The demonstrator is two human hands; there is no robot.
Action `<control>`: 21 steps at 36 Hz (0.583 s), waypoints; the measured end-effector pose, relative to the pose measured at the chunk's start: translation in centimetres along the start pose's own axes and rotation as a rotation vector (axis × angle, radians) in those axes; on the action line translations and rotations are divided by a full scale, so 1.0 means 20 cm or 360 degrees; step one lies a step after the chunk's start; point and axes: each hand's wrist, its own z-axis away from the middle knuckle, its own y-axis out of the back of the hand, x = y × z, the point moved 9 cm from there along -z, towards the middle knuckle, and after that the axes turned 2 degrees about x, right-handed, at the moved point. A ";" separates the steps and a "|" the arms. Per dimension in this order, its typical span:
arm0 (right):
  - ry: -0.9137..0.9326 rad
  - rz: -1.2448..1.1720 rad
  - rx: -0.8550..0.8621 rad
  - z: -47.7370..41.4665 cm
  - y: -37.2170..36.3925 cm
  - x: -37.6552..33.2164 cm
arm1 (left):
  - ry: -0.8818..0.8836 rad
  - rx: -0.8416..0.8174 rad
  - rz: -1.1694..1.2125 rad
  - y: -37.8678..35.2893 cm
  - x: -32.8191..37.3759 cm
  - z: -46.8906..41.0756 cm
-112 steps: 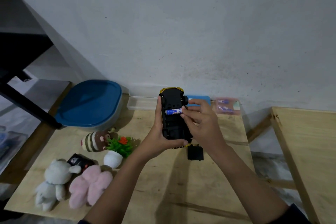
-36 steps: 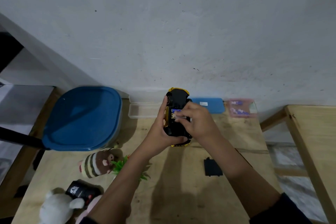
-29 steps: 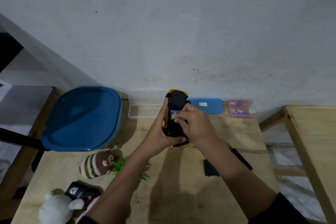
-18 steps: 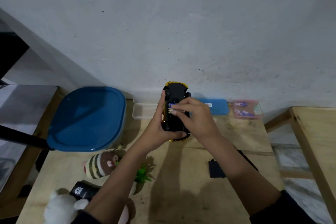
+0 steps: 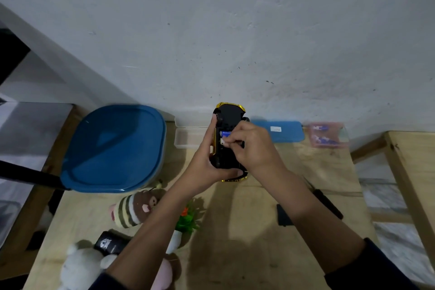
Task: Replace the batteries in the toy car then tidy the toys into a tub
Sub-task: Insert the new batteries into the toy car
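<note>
Tub (image 5: 113, 148) lidded, back left on table (image 5: 235, 231). Toy car (image 5: 227, 139) underside-up, clamped in our left hand (image 5: 204, 169). Right hand (image 5: 251, 146) pinches battery (image 5: 225, 134) in bay: we check polarity, press flat, then refit cover (image 5: 283, 218).

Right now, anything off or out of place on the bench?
Nothing damaged or spilled. The toy car is belly-up in the left hand, compartment open; its black battery cover lies loose on the table beneath the right forearm. The striped plush lies on its side.
</note>
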 end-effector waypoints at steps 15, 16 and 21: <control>-0.0835 -0.0222 0.0139 0.13 0.06 0.77 | 0.0034 0.0198 0.0028 0.20 -0.10 -0.02; -0.0823 -0.0163 0.0090 0.15 0.04 0.80 | 0.0050 0.0201 0.0031 0.21 -0.13 -0.02; -0.0654 0.0127 -0.0219 0.18 -0.12 0.85 | 0.0111 0.0171 0.0023 0.22 -0.21 -0.02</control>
